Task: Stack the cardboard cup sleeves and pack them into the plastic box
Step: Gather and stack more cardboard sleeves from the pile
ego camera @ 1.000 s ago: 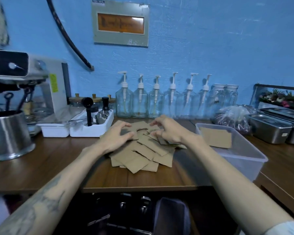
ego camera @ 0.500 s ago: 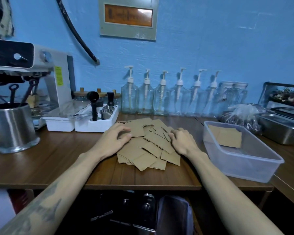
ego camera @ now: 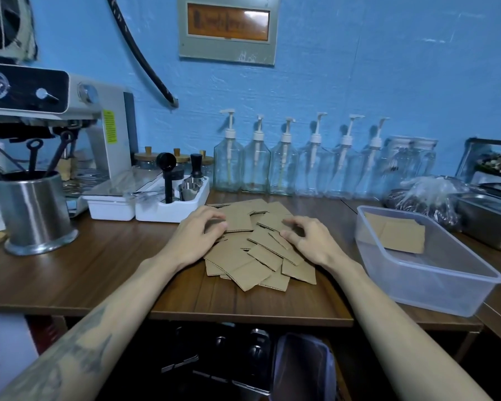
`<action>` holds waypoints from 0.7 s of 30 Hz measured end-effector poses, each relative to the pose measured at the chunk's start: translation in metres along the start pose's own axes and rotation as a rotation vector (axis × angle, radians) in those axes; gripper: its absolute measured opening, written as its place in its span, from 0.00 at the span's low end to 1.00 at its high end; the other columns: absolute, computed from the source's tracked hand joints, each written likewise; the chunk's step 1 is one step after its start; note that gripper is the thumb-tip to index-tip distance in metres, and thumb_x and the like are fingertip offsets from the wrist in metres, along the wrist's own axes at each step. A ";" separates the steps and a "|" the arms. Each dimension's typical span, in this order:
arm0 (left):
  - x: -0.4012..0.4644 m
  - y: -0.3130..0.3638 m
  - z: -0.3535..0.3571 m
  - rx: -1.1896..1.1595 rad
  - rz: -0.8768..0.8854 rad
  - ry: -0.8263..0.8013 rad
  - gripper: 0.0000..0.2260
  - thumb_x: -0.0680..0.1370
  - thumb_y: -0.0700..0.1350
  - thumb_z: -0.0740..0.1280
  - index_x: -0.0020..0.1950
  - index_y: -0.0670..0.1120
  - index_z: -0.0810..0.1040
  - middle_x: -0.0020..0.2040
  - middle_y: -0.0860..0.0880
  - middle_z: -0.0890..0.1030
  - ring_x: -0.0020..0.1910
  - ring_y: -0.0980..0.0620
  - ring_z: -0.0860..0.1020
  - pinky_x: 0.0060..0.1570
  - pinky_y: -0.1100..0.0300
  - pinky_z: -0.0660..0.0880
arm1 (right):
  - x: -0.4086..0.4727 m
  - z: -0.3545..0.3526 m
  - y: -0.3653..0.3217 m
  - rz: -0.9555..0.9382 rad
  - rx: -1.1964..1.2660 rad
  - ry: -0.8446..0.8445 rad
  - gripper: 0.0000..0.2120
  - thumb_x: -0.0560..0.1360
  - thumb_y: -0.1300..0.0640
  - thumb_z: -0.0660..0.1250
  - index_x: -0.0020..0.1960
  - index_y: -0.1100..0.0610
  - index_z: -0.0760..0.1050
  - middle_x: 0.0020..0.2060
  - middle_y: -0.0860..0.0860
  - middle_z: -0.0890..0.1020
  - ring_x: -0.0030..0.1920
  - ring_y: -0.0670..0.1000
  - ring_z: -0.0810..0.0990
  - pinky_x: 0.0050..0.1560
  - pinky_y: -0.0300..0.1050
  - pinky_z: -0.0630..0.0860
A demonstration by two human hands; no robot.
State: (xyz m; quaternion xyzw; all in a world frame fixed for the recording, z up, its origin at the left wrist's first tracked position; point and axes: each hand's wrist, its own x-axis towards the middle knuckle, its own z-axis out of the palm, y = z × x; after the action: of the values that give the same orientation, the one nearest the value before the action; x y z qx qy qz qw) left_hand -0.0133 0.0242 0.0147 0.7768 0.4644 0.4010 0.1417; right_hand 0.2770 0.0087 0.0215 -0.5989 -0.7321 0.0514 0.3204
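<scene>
A loose pile of several brown cardboard cup sleeves (ego camera: 261,256) lies spread on the wooden counter (ego camera: 104,267) in front of me. My left hand (ego camera: 197,235) sits on the pile's left side, its curled fingers and thumb pinching the edge of a top sleeve (ego camera: 239,219). On the right side, my right hand (ego camera: 310,241) has curled fingers on the sleeves, with thumb and fingertips closing on a sleeve's edge. To the right stands the clear plastic box (ego camera: 434,287), open, with a few flat sleeves (ego camera: 399,234) inside.
A white tool tray (ego camera: 168,212) and an espresso machine (ego camera: 70,117) stand behind the pile on the left, with a steel canister (ego camera: 34,212) in front. Glass pump bottles (ego camera: 284,166) line the wall. Steel pans (ego camera: 489,221) and a plastic bag (ego camera: 425,195) sit behind the box.
My right hand has drawn back from the far side of the pile to its right edge. The left hand has stayed on the left side of the pile.
</scene>
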 end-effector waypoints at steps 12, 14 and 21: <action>0.000 0.003 -0.001 -0.049 -0.018 0.015 0.14 0.80 0.50 0.66 0.65 0.50 0.77 0.64 0.56 0.74 0.64 0.57 0.73 0.68 0.57 0.68 | 0.010 -0.004 -0.033 -0.091 0.397 0.021 0.26 0.69 0.65 0.76 0.64 0.49 0.78 0.57 0.46 0.76 0.58 0.48 0.76 0.60 0.43 0.74; 0.000 0.004 -0.001 -0.044 -0.018 0.019 0.14 0.80 0.49 0.66 0.65 0.50 0.77 0.64 0.56 0.74 0.62 0.60 0.74 0.64 0.62 0.67 | 0.017 -0.007 -0.040 -0.090 0.437 -0.023 0.24 0.71 0.67 0.74 0.63 0.48 0.78 0.57 0.47 0.79 0.55 0.49 0.79 0.52 0.37 0.78; 0.000 0.004 -0.001 -0.090 -0.018 0.020 0.11 0.80 0.50 0.65 0.62 0.51 0.79 0.60 0.57 0.75 0.55 0.63 0.77 0.64 0.55 0.73 | 0.019 -0.002 -0.052 -0.062 0.618 0.064 0.14 0.75 0.65 0.71 0.55 0.48 0.82 0.50 0.48 0.84 0.50 0.44 0.80 0.50 0.34 0.74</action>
State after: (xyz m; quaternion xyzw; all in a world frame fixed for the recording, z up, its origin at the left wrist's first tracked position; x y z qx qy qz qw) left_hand -0.0119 0.0220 0.0174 0.7615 0.4543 0.4279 0.1753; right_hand 0.2326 0.0110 0.0551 -0.4516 -0.6894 0.2429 0.5117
